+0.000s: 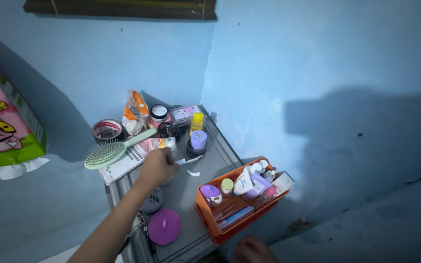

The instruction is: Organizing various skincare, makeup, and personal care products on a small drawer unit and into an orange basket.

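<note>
In the corner where two blue walls met, there was a small grey tabletop (183, 192) crammed with toiletries. The left hand (158, 166) had reached out over the middle of it, fingers curled together, knuckles up, right at the edge of a printed sheet (128, 160). Honestly couldn't tell if it was pinching anything, the fingertips were hidden from the camera. A thin silvery thing (189, 159) lay just past it at 3 o'clock, close to the fingers but whether they touched it, no idea.

The right hand (252, 249) only peeked in at the bottom edge, at 6 o'clock from the orange basket (209, 221), looked loosely curled and holding nothing I could see, though most of it was cut off.

Stuff around the left hand: a green hairbrush (107, 153) lay on the sheet at 9 o'clock, handle pointing toward 2 o'clock. At 12 o'clock stood a white jar (159, 113) with a dark lid, an orange pouch (135, 116) beside it, and a roll of tape (107, 130) further toward 10. At 1 o'clock, a yellow bottle (197, 122) and a lilac-capped jar (198, 141) just in front of it. A small white scrap (193, 173) lay on the bare tabletop at 3 o'clock.

Under the forearm, at 6 o'clock, sat a round tin (152, 200) and a purple disc (163, 227) nearer the front edge. The basket at 4 o'clock was packed with bottles and tubes, a purple-lidded pot (211, 193) at its left end. A pink and green bag (3, 124) hung on the wall way off at 9 o'clock.
</note>
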